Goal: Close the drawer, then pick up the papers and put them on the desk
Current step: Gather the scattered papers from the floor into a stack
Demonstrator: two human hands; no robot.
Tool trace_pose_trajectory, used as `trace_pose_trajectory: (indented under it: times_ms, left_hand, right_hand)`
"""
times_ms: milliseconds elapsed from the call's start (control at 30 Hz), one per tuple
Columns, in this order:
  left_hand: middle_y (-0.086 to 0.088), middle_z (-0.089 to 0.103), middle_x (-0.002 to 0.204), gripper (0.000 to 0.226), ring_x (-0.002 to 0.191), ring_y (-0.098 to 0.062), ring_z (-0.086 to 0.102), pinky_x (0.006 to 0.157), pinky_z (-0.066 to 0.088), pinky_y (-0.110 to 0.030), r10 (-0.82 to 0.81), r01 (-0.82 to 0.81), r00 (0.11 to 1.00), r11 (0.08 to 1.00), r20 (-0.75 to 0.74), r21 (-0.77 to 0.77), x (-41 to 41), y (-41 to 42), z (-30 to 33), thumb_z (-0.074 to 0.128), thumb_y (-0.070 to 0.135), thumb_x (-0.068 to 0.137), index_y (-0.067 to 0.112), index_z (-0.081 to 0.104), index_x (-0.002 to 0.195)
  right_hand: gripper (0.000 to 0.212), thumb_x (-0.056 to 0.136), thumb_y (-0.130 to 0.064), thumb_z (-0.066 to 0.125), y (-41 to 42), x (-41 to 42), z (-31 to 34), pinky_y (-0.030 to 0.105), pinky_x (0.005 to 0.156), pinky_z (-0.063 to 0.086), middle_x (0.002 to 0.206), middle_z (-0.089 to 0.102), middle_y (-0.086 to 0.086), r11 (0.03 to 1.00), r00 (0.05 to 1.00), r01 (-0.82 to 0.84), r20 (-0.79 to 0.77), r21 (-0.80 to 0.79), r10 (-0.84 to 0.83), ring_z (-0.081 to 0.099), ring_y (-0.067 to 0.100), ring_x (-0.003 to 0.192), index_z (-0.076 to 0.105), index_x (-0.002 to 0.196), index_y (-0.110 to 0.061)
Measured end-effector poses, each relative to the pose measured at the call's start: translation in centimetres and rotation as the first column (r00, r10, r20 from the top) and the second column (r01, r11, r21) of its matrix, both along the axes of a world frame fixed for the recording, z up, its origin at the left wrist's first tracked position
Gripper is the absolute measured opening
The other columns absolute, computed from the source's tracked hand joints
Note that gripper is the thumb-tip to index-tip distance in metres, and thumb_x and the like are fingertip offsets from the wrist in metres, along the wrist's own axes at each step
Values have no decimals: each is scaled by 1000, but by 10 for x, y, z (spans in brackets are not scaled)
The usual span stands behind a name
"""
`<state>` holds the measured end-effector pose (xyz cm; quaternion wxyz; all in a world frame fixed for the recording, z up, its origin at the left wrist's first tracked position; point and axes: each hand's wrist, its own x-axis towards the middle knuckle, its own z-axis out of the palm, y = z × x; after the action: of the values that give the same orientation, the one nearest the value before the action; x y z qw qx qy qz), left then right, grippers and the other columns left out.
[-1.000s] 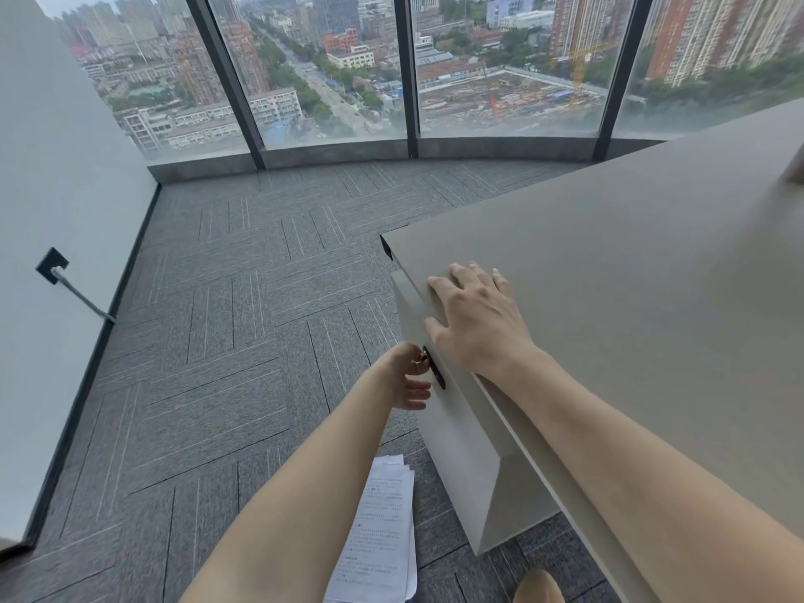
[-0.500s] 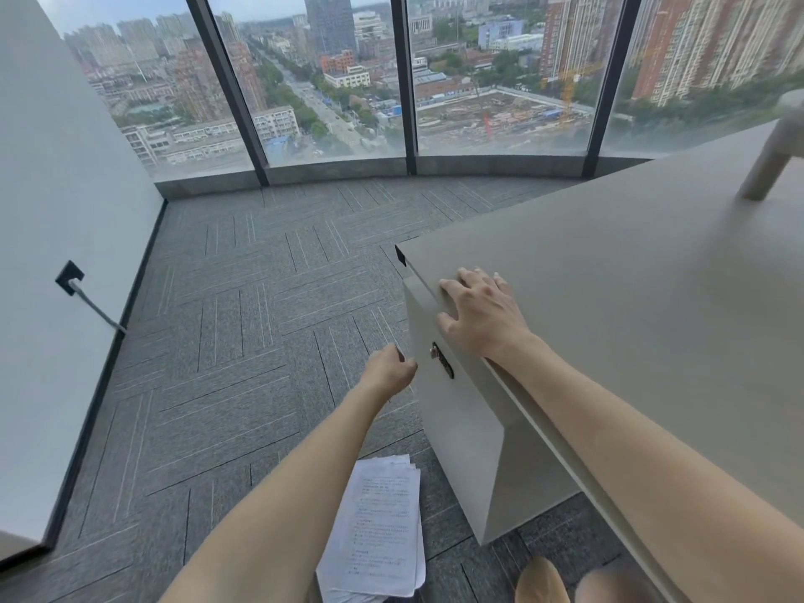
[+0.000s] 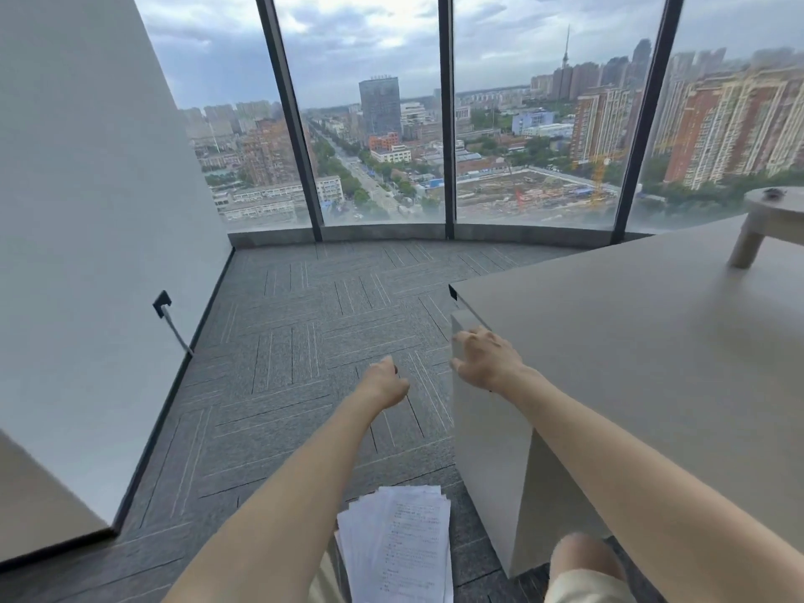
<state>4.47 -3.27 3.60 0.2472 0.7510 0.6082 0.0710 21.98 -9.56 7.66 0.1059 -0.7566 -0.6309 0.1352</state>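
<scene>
Hovering empty hands: right hand (image 3: pixel 485 363) (fingers spread) at desk (image 3: pixel 631 341) edge, left hand (image 3: pixel 385 383) over carpet (image 3: pixel 283 363).

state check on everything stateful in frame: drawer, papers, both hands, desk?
drawer: front looks flush with the cabinet, appears closed.
papers: loose fanned stack lying on the carpet, not picked up.
left hand: loosely curled, in the air over the floor, holding nothing.
right hand: fingers spread, at the desk's front corner, holding nothing.
desk: no papers on it; a small riser stands at its far right.
</scene>
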Motion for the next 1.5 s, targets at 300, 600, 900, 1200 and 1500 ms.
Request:
trace_pose_trajectory:
  times_ms: [300, 600, 900, 1200, 1500]
  left_hand:
    - [-5, 49, 106, 27, 94, -21, 47, 79, 40, -31, 92, -92, 995, 996, 50, 7, -76, -55, 26, 53, 28, 91, 11, 50, 112]
    - [-10, 57, 112, 31, 98, -24, 54, 85, 46, -35, 188, -179, 978, 979, 94, -101, -111, -67, -11, 53, 25, 90, 8, 53, 116]
    - [-6, 51, 93, 20, 89, -24, 48, 77, 40, -32, 331, -296, 936, 925, 122, -239, -120, -7, -111, 51, 24, 89, 10, 48, 103]
    - [-10, 57, 115, 38, 103, -28, 55, 76, 38, -30, 543, -452, 835, 769, 90, -452, -140, 53, -261, 55, 35, 87, 9, 50, 114]
    - [-11, 57, 130, 50, 117, -28, 54, 87, 42, -34, 690, -559, 722, 533, -57, -635, -145, 85, -437, 56, 34, 86, 6, 52, 127]
  right_hand:
    - [57, 93, -32, 56, -50, -61, -4, 41, 113, 33, 151, 45, 13, 993, 989, -114, -90, 8, 114, 38, 29, 141, 45, 146, -13]
    - [59, 93, -32, 57, -52, -91, -32, 38, 112, 33, 151, 47, 13, 980, 981, -177, -94, -87, 168, 39, 29, 141, 44, 147, -12]
    - [54, 93, -24, 55, 30, -108, -131, 38, 112, 37, 151, 48, 10, 940, 968, -228, -160, -255, 192, 43, 29, 138, 46, 145, -12]
    - [51, 92, -26, 54, 105, -111, -291, 37, 102, 43, 143, 54, 12, 859, 965, -210, -238, -468, 107, 51, 31, 129, 52, 139, -8]
    - [55, 95, -29, 54, 156, -95, -463, 35, 105, 38, 151, 46, 11, 730, 954, -103, -276, -676, -120, 44, 28, 137, 44, 146, -10]
